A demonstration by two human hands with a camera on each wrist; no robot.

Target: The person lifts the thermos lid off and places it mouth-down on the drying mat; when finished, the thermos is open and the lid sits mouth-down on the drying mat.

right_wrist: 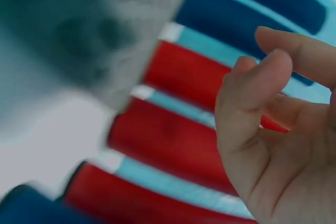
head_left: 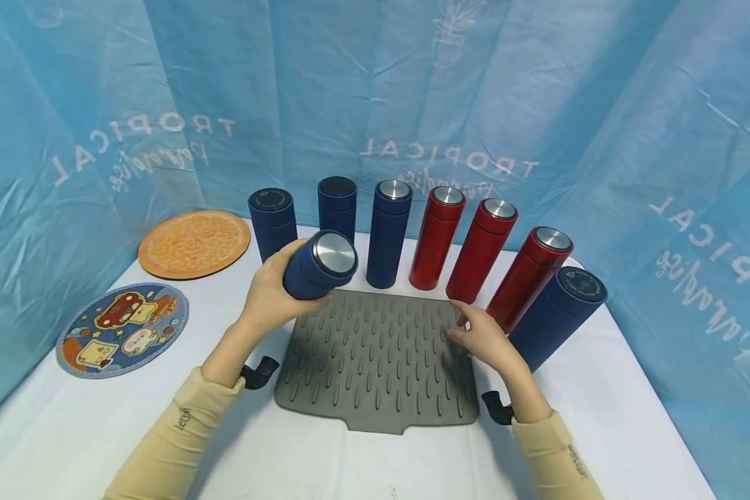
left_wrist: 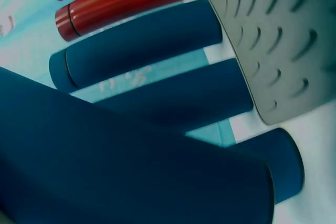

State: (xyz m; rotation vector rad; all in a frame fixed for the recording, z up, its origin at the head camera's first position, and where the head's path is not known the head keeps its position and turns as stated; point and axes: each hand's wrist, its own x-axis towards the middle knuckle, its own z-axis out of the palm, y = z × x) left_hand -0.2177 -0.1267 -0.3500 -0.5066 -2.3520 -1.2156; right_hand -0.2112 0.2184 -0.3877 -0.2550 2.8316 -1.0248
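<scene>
My left hand (head_left: 279,288) grips a blue thermos bottle (head_left: 312,271) with a silver-topped lid, tilted toward me over the back left corner of a grey ridged mat (head_left: 375,354). In the left wrist view, that held bottle (left_wrist: 121,166) fills the lower left. My right hand (head_left: 484,337) holds nothing; its fingers are loosely bent above the mat's right edge. The right wrist view shows the same hand (right_wrist: 289,114) with thumb and fingertips apart. Just beyond it stand three red thermos bottles (head_left: 436,243), upright in a row.
Behind the mat stand more blue bottles (head_left: 389,239), two of them black-topped at left. Another blue bottle (head_left: 553,316) with a black top ends the row at right. A pizza-patterned round mat (head_left: 194,244) and a cartoon round mat (head_left: 123,330) lie at left. A blue curtain (head_left: 325,90) surrounds the table.
</scene>
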